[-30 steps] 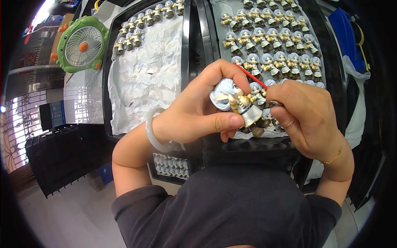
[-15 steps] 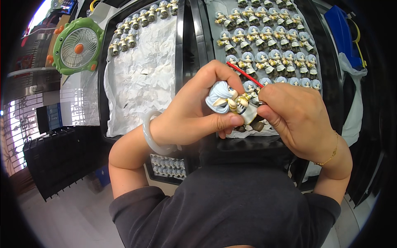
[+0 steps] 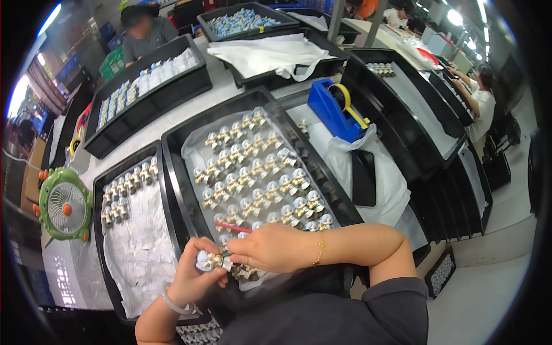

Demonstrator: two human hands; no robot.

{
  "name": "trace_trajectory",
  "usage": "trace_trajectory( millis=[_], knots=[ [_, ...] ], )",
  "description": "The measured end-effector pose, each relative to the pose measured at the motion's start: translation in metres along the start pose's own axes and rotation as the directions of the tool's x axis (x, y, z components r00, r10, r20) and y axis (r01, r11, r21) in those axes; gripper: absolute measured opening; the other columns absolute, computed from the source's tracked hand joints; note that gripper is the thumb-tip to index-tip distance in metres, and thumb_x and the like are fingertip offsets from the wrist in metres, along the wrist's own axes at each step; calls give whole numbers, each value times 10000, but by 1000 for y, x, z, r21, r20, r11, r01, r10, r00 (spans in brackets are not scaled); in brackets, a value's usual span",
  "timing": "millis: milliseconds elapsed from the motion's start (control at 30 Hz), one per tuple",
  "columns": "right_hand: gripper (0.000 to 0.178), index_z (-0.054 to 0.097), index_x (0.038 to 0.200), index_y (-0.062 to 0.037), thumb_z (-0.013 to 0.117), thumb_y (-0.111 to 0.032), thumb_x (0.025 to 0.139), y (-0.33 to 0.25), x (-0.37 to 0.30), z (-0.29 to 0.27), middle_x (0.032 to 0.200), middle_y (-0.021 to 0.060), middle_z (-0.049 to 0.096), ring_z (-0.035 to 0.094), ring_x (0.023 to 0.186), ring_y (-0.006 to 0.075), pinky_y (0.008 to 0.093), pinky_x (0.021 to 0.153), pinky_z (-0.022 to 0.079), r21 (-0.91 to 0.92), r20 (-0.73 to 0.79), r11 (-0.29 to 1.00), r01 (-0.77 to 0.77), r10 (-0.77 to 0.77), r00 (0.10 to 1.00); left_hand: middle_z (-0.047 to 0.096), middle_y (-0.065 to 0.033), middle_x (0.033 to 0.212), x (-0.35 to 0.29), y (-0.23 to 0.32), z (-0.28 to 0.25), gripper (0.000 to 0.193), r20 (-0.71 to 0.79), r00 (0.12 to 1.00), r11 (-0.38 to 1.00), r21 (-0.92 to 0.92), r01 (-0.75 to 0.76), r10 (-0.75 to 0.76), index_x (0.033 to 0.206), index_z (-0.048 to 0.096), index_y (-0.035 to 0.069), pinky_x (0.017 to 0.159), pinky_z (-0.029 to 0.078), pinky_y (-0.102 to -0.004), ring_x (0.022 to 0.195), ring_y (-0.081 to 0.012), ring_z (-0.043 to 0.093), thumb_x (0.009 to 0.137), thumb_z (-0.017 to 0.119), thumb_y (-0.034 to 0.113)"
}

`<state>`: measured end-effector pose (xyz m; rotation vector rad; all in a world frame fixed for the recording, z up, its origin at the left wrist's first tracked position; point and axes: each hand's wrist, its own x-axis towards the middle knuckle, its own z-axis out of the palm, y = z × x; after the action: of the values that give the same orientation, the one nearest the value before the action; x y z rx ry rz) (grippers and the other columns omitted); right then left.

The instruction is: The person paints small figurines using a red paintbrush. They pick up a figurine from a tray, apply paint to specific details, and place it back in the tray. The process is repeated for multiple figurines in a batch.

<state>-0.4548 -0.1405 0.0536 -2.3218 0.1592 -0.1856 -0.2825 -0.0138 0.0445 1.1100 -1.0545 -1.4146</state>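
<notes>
My left hand (image 3: 192, 279) is closed around a small figurine (image 3: 206, 261) with pale blue hair and a white and gold outfit. Pinched in my right hand (image 3: 273, 247) is a thin red stick (image 3: 234, 227), slanting up to the left; its lower end is hidden by my fingers. The right fingertips meet the figurine's lower part. Both hands are over the near edge of a black tray (image 3: 172, 150) lined with white sheet, where several rows of similar figurines (image 3: 244, 172) stand. To its left, a second black tray (image 3: 98, 190) holds fewer figurines on crumpled paper.
A green fan (image 3: 66, 204) stands at the left. Beyond the trays are a blue tape dispenser (image 3: 333, 112), a white plastic bag (image 3: 394, 184) and a black phone (image 3: 363, 178). More black trays (image 3: 152, 95) line the back. Other people (image 3: 480, 100) sit farther off.
The view has swung up and to the right, bringing the back trays and other people into sight. My hands now appear lower and farther left, with the same hold on figurine and red stick.
</notes>
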Motion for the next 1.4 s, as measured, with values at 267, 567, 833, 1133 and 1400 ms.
trace_trajectory(
  millis=[267, 567, 833, 1133, 1400],
  knots=[
    [278, 502, 788, -43, 435, -293, 887, 2, 9, -12, 624, 144, 510, 524, 614, 308, 385, 586, 396, 342, 193, 938, -54, -14, 981, 441, -93, 891, -5, 3, 0, 295, 14, 1000, 1000, -10, -8, 8, 973, 355, 31, 531, 511, -256, 658, -161, 572, 782, 575, -13],
    [230, 490, 839, -36, 408, -243, 899, 33, 21, -7, 627, 71, 494, 463, 566, 182, 314, 551, 374, 326, -251, 945, 14, 73, 965, 543, -66, 720, 4, -13, -13, 238, -31, 999, 999, 34, -11, 12, 1002, 363, 66, 578, 472, -255, 663, -133, 556, 842, 536, 89],
    [257, 508, 797, -42, 412, -257, 902, 34, 26, 4, 559, 26, 465, 430, 522, 113, 261, 509, 358, 219, -206, 974, -48, 94, 974, 514, -45, 841, -1, -18, -12, 291, -72, 997, 986, 169, -1, 13, 1055, 389, 57, 567, 463, -229, 615, -93, 544, 838, 564, 140],
    [175, 489, 950, -41, 445, -173, 843, 35, 27, 27, 725, 170, 569, 572, 707, 320, 388, 620, 426, -98, -145, 995, 3, -17, 989, 528, -86, 808, -21, 22, 25, 275, 304, 862, 606, 617, -503, 407, 908, 492, 20, 627, 420, -287, 692, -199, 532, 728, 672, 122],
    [190, 499, 963, -55, 443, -184, 835, 49, 45, 22, 750, 197, 571, 553, 719, 380, 444, 639, 424, -158, -273, 987, -40, -5, 962, 542, -101, 832, -5, 0, 49, 275, 414, 864, 586, 637, -500, 288, 906, 493, 33, 639, 442, -322, 729, -275, 555, 727, 672, 138]
  ],
)
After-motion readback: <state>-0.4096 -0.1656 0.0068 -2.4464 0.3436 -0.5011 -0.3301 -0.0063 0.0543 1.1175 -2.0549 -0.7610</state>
